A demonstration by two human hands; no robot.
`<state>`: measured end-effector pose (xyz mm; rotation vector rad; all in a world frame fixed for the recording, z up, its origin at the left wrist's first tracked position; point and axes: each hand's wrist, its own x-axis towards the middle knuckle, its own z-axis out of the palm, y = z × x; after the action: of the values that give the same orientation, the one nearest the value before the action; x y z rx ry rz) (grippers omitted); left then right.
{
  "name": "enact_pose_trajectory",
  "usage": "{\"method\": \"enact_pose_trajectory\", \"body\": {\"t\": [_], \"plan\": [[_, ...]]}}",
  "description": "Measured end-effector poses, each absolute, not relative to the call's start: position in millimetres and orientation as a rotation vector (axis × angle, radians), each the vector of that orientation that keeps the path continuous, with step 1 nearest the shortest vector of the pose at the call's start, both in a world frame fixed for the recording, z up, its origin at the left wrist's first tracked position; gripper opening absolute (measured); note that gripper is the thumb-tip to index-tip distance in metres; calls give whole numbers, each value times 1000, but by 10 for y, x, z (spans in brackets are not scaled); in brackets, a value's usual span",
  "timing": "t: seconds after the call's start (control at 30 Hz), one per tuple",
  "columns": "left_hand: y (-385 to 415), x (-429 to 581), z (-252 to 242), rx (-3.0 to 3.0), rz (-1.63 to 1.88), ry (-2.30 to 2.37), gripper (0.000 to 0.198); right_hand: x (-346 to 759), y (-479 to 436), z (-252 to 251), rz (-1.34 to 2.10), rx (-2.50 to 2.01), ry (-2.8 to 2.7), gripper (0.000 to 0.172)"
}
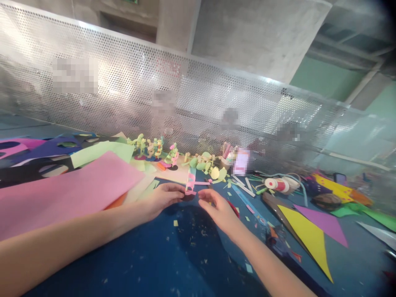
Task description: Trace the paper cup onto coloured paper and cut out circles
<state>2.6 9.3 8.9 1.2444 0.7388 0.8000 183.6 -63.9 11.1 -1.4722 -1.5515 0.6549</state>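
In the middle of the head view stands a small pink and pale-yellow paper figure with a dark round base under it. My left hand reaches in from the left, its fingertips and thumb closed at the figure's lower edge. To the right, my right hand is held with thumb and fingers a little apart and nothing between them, close to the figure without clear contact. A pink paper strip juts out to the figure's right. Red scissor handles show partly behind my right hand.
Large pink foam sheet lies left. Small green paper figures and leaf-like pieces line the back before a perforated metal screen. Rightward are a blue ruler, a white glue bottle, yellow sheet and scraps.
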Motion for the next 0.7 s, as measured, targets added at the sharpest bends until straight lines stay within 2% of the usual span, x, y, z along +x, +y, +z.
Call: {"method": "enact_pose_trajectory", "body": {"t": [0.23, 0.47, 0.7], "plan": [[273, 15, -107, 1584, 871, 799, 32, 1781, -677, -3, 491, -1547, -1697, 8], [300, -62, -65, 2085, 885, 943, 19, 1772, -704, -37, 242, -1663, -1871, 3], [308, -87, -26, 2341, 813, 1052, 27, 1938, -740, 55, -156, -2004, -1899, 9]]}}
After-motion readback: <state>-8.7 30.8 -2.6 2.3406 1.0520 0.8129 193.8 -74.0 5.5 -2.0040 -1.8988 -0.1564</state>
